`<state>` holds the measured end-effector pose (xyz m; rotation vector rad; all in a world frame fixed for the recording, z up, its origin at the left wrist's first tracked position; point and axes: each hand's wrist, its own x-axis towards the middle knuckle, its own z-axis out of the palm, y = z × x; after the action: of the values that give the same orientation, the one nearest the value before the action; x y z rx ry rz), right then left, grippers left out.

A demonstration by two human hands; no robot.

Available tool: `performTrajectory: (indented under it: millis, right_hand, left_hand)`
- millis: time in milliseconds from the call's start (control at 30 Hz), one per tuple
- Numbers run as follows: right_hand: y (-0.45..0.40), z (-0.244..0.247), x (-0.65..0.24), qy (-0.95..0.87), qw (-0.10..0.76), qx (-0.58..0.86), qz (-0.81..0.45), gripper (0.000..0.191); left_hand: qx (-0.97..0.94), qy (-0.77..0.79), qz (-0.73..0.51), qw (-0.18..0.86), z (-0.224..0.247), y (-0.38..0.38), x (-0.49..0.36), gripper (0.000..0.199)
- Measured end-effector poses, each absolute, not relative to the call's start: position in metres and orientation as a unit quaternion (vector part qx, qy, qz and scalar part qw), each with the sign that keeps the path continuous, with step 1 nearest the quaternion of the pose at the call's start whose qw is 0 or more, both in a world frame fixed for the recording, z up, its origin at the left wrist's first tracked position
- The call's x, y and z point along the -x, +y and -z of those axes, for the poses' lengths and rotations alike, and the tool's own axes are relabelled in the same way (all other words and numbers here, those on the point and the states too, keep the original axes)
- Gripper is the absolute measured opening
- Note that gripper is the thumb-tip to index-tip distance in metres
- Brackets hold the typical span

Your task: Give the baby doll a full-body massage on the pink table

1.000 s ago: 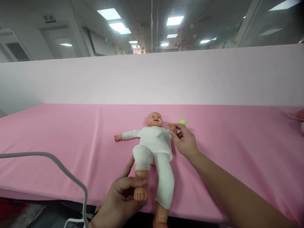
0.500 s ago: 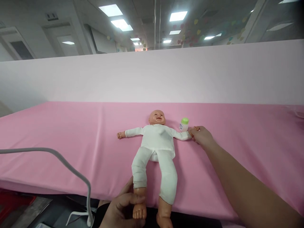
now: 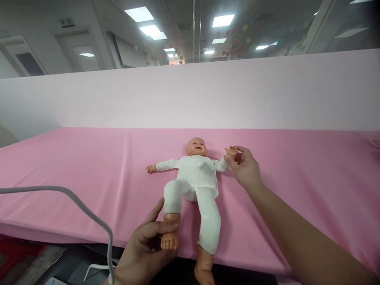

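Observation:
A baby doll (image 3: 197,172) in a white cloth outfit lies on its back, head toward the far wall. My left hand (image 3: 145,245) grips its bare foot on the left side, thumb across the ankle, and that leg is bent at the knee. On the right, my right hand (image 3: 245,164) pinches the doll's other-side hand (image 3: 231,151) and holds it raised off the cloth. The doll's second foot (image 3: 204,267) hangs over the table's near edge. Its left-side arm (image 3: 166,165) lies stretched out sideways. A green-capped bottle is almost wholly hidden behind the raised doll hand.
The pink cloth (image 3: 95,166) covers the table, with a white partition (image 3: 190,95) along the back. A grey cable (image 3: 89,211) arches up at the lower left. Clear plastic (image 3: 371,138) lies at the far right edge.
My right hand has lifted the doll's hand up and inward, now covering the bottle. My left hand has raised the doll's foot and pushed it away from me, bending the knee.

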<state>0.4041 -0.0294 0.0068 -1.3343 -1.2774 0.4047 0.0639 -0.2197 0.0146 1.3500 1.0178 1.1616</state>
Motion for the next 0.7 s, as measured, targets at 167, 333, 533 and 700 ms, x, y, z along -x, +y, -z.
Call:
performTrajectory:
  millis: [167,333,533,700]
  right_hand:
    - [-0.050,-0.016,-0.362,-0.736,0.459,0.488,-0.095,0.029]
    - [-0.049,-0.010,-0.351,-0.844,0.368,0.390,0.001,0.023]
    - [-0.051,-0.007,-0.344,-0.858,0.348,0.378,0.019,0.019]
    - [-0.050,-0.011,-0.363,-0.737,0.490,0.454,-0.105,0.025]
  left_hand:
    - [-0.579,0.436,-0.469,0.505,-0.043,-0.197,-0.086,0.028]
    - [-0.604,0.403,-0.482,0.491,-0.043,-0.177,-0.100,0.030]
    - [-0.603,0.402,-0.485,0.489,-0.038,-0.173,-0.104,0.029]
    - [-0.569,0.425,-0.482,0.514,-0.033,-0.195,-0.091,0.031]
